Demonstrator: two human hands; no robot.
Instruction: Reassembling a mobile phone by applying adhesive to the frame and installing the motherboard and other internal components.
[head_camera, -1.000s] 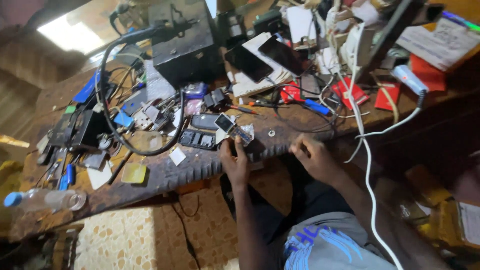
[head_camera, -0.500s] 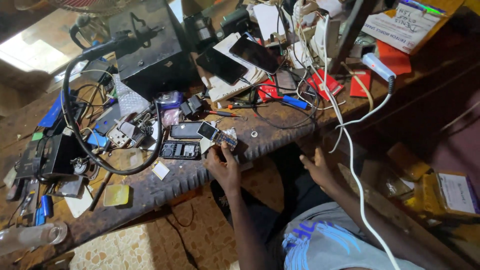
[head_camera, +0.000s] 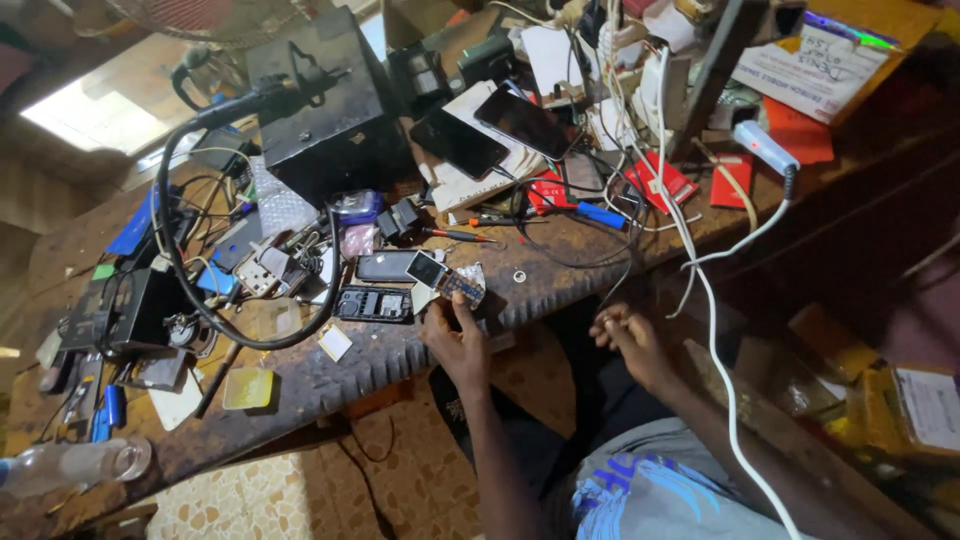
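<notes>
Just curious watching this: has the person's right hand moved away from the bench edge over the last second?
Yes. The right hand has left the ribbed edge of the cluttered workbench and dropped back toward the person's lap, now below the edge and touching nothing.

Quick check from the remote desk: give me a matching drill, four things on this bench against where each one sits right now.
Things:
1. small circuit board
2. black hose
3. two dark phones
4. clear plastic bottle

Places:
A. lying on a pale notebook
B. at the bench's near-left corner
C. in the left hand
D. looped across the clutter left of centre

Pairs: 1-C, 2-D, 3-A, 4-B
</notes>
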